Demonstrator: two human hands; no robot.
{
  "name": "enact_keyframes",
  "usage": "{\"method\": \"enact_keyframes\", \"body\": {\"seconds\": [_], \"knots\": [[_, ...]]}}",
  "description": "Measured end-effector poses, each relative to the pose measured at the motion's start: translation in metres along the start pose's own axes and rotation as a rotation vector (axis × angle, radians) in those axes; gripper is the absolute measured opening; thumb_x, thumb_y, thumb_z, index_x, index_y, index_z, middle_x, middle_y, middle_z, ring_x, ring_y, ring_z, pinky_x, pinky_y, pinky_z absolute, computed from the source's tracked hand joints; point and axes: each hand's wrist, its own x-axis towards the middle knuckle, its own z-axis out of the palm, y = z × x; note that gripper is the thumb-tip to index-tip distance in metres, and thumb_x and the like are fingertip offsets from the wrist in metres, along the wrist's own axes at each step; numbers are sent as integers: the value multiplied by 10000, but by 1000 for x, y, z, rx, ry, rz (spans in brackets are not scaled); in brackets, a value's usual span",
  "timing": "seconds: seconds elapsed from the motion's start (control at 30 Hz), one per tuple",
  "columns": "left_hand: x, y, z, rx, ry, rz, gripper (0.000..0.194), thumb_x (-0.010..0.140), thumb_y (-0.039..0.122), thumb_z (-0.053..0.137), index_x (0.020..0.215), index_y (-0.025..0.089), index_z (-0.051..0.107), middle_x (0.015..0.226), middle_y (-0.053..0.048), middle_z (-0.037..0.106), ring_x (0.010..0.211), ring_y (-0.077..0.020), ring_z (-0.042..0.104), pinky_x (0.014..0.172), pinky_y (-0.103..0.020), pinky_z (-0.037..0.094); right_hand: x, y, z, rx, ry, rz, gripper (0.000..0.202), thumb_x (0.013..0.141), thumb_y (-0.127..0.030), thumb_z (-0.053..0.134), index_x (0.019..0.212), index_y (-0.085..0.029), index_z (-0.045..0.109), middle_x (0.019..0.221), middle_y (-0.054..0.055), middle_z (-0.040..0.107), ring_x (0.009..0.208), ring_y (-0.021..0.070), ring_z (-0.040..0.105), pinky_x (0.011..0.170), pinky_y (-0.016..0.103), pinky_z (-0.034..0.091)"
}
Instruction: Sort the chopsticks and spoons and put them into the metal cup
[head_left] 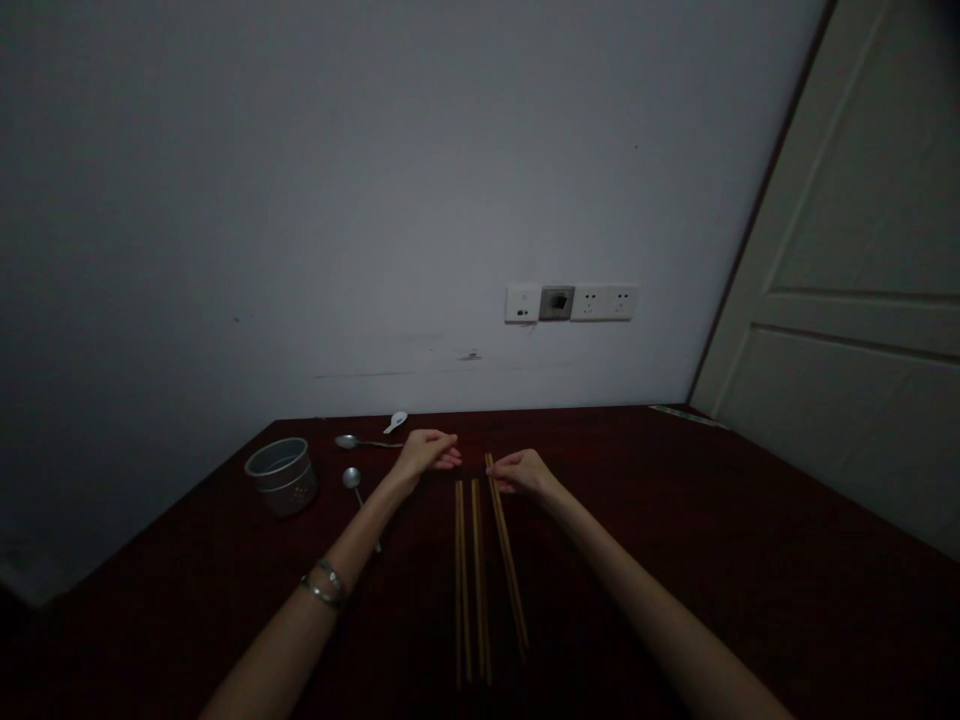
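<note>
Two pairs of wooden chopsticks, a left pair (463, 585) and a middle pair (481, 585), lie side by side on the dark red table (750, 560). A third pair (508, 560) slants just right of them, its far end pinched in the fingertips of my right hand (521, 472). My left hand (429, 456) is above the table beyond the left pair, its fingers apart and nothing seen in them. Near its wrist lies a metal spoon (347, 441), the handle end partly hidden. A round-headed metal spoon (352, 478) passes beside my left forearm.
A grey perforated metal holder (283, 478) stands at the table's left. A white spoon (396, 422) lies at the back edge by the wall (375, 200). Sockets (571, 303) are on the wall, and a pale door (862, 280) is at the right.
</note>
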Motion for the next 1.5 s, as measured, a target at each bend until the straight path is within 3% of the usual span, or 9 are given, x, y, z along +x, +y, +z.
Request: {"method": "enact_keyframes", "body": {"seconds": [0.23, 0.4, 0.57, 0.73, 1.0, 1.27, 1.5], "knots": [[7, -23, -7, -12, 70, -113, 169, 734, 242, 615, 680, 90, 565, 612, -75, 649, 519, -127, 623, 518, -210, 503, 13, 25, 2, -238, 44, 30, 153, 556, -116, 711, 544, -134, 560, 408, -55, 546, 398, 77, 537, 442, 169, 488], [10, -31, -8, 15, 58, -127, 153, 754, 227, 585, 685, 94, 553, 601, -69, 647, 510, -124, 618, 520, -217, 505, 18, 32, 4, -375, 97, 38, 151, 557, -111, 697, 597, -136, 554, 420, -59, 547, 407, 102, 569, 431, 172, 483], [14, -38, -9, 52, 40, -136, 154, 754, 237, 584, 692, 101, 550, 561, -49, 629, 477, -121, 600, 497, -228, 502, 13, 30, 10, -598, 140, -34, 207, 548, -120, 686, 716, -140, 567, 573, -1, 637, 417, 124, 598, 364, 158, 434], [17, -43, -10, 49, 27, -130, 148, 768, 231, 570, 703, 99, 551, 564, -46, 626, 481, -120, 602, 499, -231, 506, 11, 32, 10, -779, 132, -140, 180, 535, -145, 684, 682, -131, 581, 653, 36, 656, 473, 136, 624, 356, 140, 409], [12, -42, -9, 36, 27, -124, 153, 765, 235, 575, 705, 96, 551, 560, -46, 624, 478, -123, 602, 502, -238, 502, 10, 32, 6, -832, 89, -146, 151, 589, -203, 678, 691, -133, 593, 671, 49, 659, 441, 128, 609, 365, 157, 411], [11, -43, -8, 48, 36, -136, 136, 761, 230, 578, 715, 104, 554, 543, -37, 619, 469, -118, 592, 501, -234, 497, 7, 27, 3, -1022, 122, -246, 206, 578, -314, 696, 659, -145, 610, 645, 69, 668, 578, 180, 654, 458, 189, 434], [11, -43, -7, 56, 35, -149, 122, 771, 210, 559, 707, 108, 540, 540, -36, 616, 467, -119, 595, 501, -230, 496, 9, 27, 5, -957, 72, -165, 90, 599, -210, 648, 634, -138, 606, 587, 54, 660, 482, 138, 629, 433, 163, 417]]}}
